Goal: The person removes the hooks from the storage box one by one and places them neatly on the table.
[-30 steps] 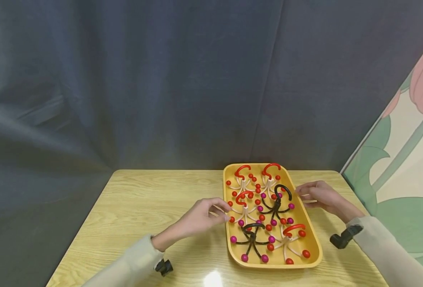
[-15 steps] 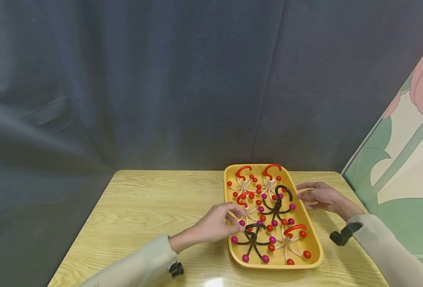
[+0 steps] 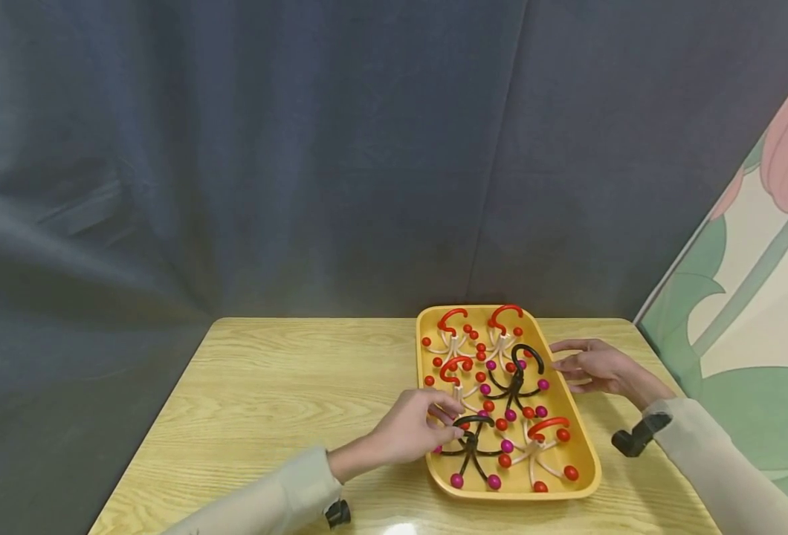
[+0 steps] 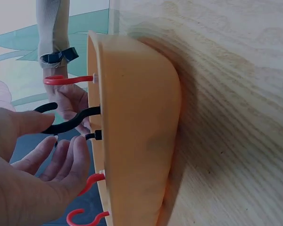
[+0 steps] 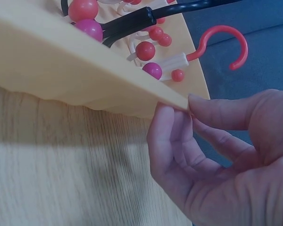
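A yellow tray (image 3: 514,496) holds several ball-tipped massagers with hooked handles. At its front left stands a black massager (image 3: 472,443) with magenta balls. My left hand (image 3: 404,432) reaches over the left rim, thumb and fingers parted on either side of the black hook (image 4: 70,124). In the left wrist view the thumb overlaps that hook and the other fingers curve below it. My right hand (image 3: 598,368) pinches the far right rim, thumb above and fingers beneath, as the right wrist view shows on the tray wall (image 5: 85,80).
Beside the black one sit white massagers with red hooks, at front right (image 3: 536,444), mid left (image 3: 457,371) and the back. A second black massager (image 3: 516,380) stands centre right. The wooden table (image 3: 267,394) meets a dark curtain (image 3: 340,186) behind and a flower-painted panel (image 3: 769,312) at right.
My left hand has moved right from outside the tray's left rim, over it and then slightly forward toward me, to the front black massager's hook. The right hand stays at the right rim.
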